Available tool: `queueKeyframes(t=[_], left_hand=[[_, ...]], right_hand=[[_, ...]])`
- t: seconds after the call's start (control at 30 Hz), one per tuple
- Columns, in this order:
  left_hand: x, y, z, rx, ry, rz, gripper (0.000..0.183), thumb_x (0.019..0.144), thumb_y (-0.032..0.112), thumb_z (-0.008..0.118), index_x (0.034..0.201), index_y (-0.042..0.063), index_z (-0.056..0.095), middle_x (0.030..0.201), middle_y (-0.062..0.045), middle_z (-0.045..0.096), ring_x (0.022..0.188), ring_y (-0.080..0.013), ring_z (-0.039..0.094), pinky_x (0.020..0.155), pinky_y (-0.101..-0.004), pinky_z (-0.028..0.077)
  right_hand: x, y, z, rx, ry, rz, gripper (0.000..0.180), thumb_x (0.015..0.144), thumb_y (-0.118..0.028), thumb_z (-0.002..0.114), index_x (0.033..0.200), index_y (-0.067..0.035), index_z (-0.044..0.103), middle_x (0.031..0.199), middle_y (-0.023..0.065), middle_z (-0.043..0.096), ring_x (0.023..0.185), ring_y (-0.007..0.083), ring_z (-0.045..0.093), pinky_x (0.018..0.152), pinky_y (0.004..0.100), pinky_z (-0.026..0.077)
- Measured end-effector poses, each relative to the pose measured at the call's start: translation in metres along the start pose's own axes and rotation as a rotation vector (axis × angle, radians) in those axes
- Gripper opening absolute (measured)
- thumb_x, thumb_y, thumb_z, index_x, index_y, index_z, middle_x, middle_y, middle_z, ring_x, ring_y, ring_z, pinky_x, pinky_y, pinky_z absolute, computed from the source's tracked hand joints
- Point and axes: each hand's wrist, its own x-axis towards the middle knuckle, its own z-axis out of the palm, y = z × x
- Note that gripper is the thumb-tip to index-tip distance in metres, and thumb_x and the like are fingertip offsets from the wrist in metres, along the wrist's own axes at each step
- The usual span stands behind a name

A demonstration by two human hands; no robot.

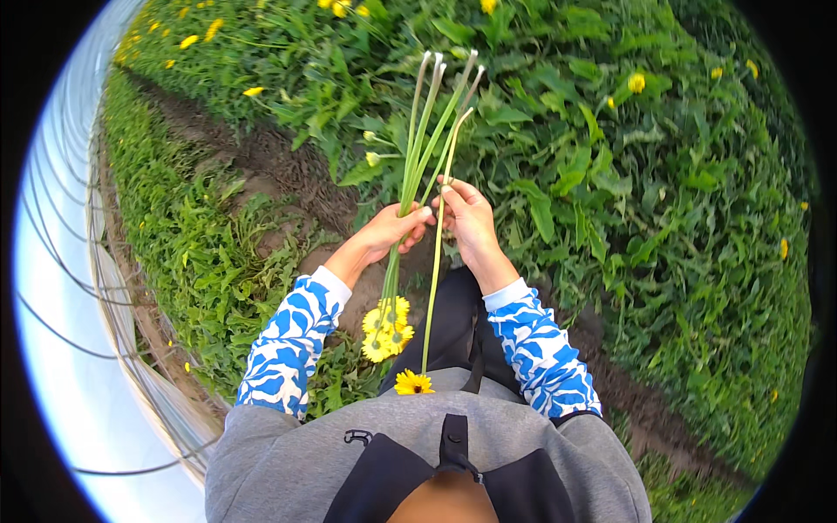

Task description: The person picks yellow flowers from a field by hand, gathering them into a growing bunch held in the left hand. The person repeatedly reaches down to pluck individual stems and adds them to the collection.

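Note:
My left hand (394, 229) is closed around a small bunch of long green flower stems (418, 153). Their pale cut ends point up and away from me. Below that hand hang the bunch's yellow daisy-like blooms (387, 330), packed together. Between the thumb and fingers of my right hand (465, 212) is a single flower stem (434, 294), held a little to the right of the bunch. Its yellow bloom with a dark centre (413, 382) hangs down in front of my grey top. The fingertips of both hands are close together.
Dense leafy flower plants (562, 150) fill the ground ahead and to the right, dotted with yellow blooms. A bare soil path (288, 173) runs between the rows. On the left curves a plastic-covered greenhouse wall (59, 261) with dark hoops. Two pale buds (373, 159) stand near the bunch.

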Motion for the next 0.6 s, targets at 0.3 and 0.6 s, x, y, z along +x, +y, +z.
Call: queueKeyframes(t=[0.3,0.6], left_hand=[[-0.073,0.088,0.008,-0.098,0.091,0.510,0.012,0.089,0.019,0.059,0.090,0.008,0.055,0.078,-0.001,0.058,0.062,-0.0084,0.054,0.046,-0.0210,0.036],[-0.135,0.090,-0.034,-0.232,0.324,0.859,0.026,0.096,0.027,0.049,0.074,0.012,0.046,0.065,-0.001,0.049,0.063,-0.0115,0.052,0.060,-0.0257,0.046]], right_hand=[[-0.047,-0.087,0.110,-0.387,-0.124,-0.443,0.019,0.091,-0.014,0.058,0.104,-0.003,0.066,0.080,0.0020,0.064,0.062,0.0068,0.056,0.053,0.0197,0.046],[-0.038,-0.096,0.045,-0.507,-0.024,-0.516,0.018,0.089,-0.006,0.054,0.102,-0.004,0.067,0.082,0.0033,0.065,0.066,0.0074,0.060,0.057,0.0194,0.047]])
